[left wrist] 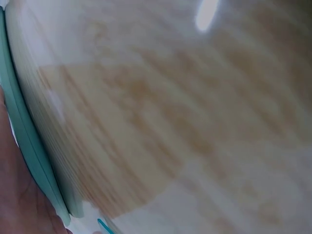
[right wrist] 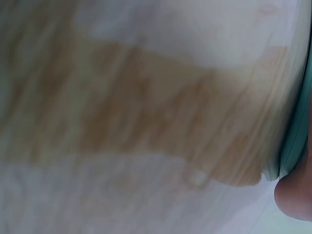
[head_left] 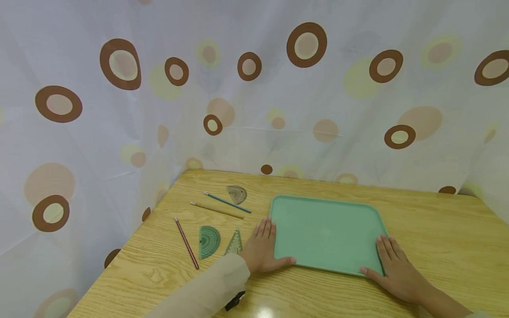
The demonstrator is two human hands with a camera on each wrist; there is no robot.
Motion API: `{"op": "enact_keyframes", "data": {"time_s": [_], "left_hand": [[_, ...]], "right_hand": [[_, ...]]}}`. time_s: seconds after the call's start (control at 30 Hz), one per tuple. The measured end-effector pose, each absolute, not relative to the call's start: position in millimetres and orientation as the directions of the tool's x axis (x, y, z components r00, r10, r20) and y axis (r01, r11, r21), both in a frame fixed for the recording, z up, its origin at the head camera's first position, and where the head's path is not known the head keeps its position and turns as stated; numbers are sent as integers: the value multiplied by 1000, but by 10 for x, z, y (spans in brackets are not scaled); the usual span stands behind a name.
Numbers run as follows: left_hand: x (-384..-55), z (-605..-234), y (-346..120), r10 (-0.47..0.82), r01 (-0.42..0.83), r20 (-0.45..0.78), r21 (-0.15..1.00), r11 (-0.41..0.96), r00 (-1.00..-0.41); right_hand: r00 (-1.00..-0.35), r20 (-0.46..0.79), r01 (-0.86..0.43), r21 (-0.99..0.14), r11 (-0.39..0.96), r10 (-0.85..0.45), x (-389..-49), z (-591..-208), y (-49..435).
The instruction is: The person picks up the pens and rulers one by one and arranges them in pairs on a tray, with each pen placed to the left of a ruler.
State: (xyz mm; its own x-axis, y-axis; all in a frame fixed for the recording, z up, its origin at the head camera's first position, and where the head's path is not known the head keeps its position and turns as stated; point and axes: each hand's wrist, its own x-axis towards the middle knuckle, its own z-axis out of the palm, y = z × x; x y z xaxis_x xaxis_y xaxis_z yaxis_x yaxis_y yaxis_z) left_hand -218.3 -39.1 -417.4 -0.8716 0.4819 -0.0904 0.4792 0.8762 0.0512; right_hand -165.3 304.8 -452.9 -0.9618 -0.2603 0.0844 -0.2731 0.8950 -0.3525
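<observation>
A green rectangular tray [head_left: 326,234] lies flat on the wooden table. My left hand [head_left: 262,249] is against its left side, fingers straight along the edge and thumb at the near left corner. On the other side, my right hand [head_left: 397,271] touches the right edge with extended fingers, its thumb at the near right corner. In the left wrist view the tray's rim [left wrist: 29,131] shows beside part of the left hand [left wrist: 19,185]. The right wrist view has the rim [right wrist: 295,136] next to a fingertip [right wrist: 295,195] of the right hand.
Left of the tray lie a blue pencil [head_left: 226,202], a yellow pencil [head_left: 216,210], a dark red pencil [head_left: 186,243], a green protractor [head_left: 208,242], a clear greyish protractor [head_left: 237,194] and a set square [head_left: 234,244] partly behind the left hand. A patterned curtain [head_left: 254,97] hangs behind the table.
</observation>
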Motion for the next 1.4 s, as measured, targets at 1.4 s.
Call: {"op": "enact_keyframes", "data": {"time_s": [1.4], "left_hand": [[-2111,-4157,-426,500,494,-110,83,866,-859]], "right_hand": [[-971,57,-238,-365,900,-233,-1501,-4530,2994]]}}
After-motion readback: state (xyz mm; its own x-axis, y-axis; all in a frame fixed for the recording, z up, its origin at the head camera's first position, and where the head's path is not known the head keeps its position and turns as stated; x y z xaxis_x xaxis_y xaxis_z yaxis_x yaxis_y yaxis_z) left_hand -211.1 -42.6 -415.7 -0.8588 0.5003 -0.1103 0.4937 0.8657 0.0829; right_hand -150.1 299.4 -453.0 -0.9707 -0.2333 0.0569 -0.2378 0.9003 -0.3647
